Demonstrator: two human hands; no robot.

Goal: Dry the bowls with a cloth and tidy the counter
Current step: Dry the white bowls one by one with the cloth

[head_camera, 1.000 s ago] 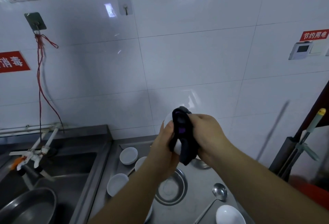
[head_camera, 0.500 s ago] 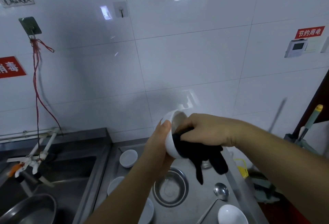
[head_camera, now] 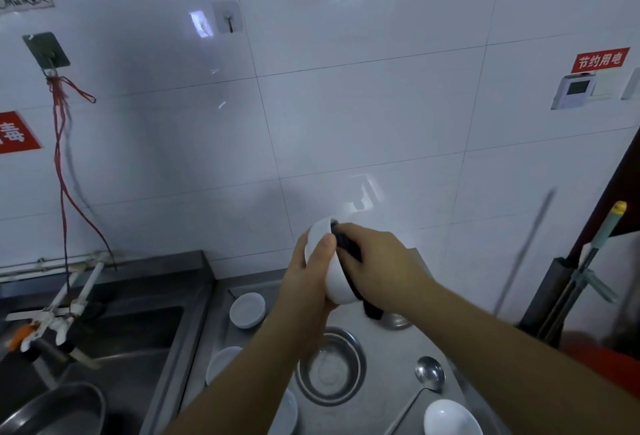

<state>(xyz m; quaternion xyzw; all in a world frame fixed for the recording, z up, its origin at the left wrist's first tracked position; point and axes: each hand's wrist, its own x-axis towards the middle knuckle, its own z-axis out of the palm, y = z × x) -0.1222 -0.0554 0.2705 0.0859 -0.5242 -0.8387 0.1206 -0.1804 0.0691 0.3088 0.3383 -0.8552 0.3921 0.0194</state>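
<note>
While the white bowl (head_camera: pixel 334 273) sits tipped on its side up in the air at the middle of the view, the left hand (head_camera: pixel 308 282) cups it from behind, thumb hooked over the rim and fingers wrapped round the outside. The right hand (head_camera: pixel 377 266) has its fingers curled on the dark cloth (head_camera: pixel 348 251) and pushes it into the bowl's mouth, a tail of cloth hanging out underneath. Directly below, at 6 o'clock, a steel bowl (head_camera: pixel 330 369) rests on the counter (head_camera: pixel 384 341). At 9 o'clock of it stands a small white bowl (head_camera: pixel 247 310), with another white bowl (head_camera: pixel 221 367) at 8 o'clock, partly behind the forearm. At 4 o'clock lies a ladle (head_camera: pixel 429 372), and past it, by the bottom edge, an upturned white bowl (head_camera: pixel 450 417). Out at 9 o'clock is the sink (head_camera: pixel 138 341), a steel basin (head_camera: pixel 52 410) in its near corner. The danger, I'd say, is the grip: a wet glazed bowl held at a tilt, with the cloth hand pressing against it. One hard twist and it could slip, dropping straight onto the steel bowl and crockery underneath. That loose tail could also snag the ladle on the way down.
</note>
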